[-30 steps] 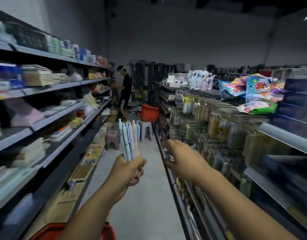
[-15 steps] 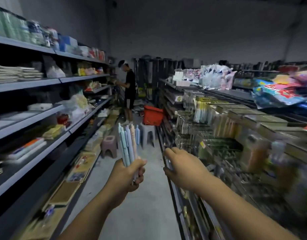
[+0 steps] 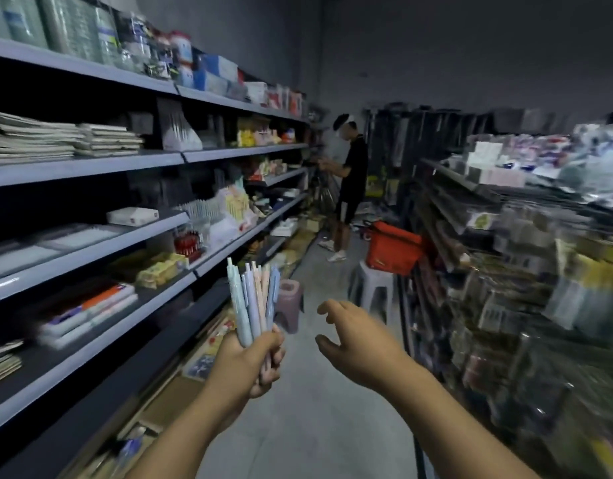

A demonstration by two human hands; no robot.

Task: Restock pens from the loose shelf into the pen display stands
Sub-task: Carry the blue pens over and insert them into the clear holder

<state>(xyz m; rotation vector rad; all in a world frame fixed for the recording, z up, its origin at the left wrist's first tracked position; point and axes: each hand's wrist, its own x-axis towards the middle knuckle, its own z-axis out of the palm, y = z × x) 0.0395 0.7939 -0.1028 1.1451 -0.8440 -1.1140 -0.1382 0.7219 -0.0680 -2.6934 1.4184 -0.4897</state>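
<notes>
My left hand (image 3: 251,364) grips a bunch of several pastel pens (image 3: 253,300), blue, pink and pale green, which stand upright above the fist over the aisle floor. My right hand (image 3: 358,344) hovers to the right of the pens, empty, with its fingers loosely spread and slightly bent toward them. It touches nothing. The pen display stands (image 3: 526,288) fill the racks along the right side of the aisle, blurred by motion.
Grey shelves (image 3: 101,243) with paper, boxes and stationery run along the left. A person (image 3: 348,188) stands farther down the aisle. A red basket (image 3: 393,248) sits on a white stool (image 3: 372,285), with a pink stool (image 3: 289,305) beside it.
The view has swung left, away from the right-hand racks. My right hand has come off the rack's edge and opened in mid-air. The left hand still holds the pens.
</notes>
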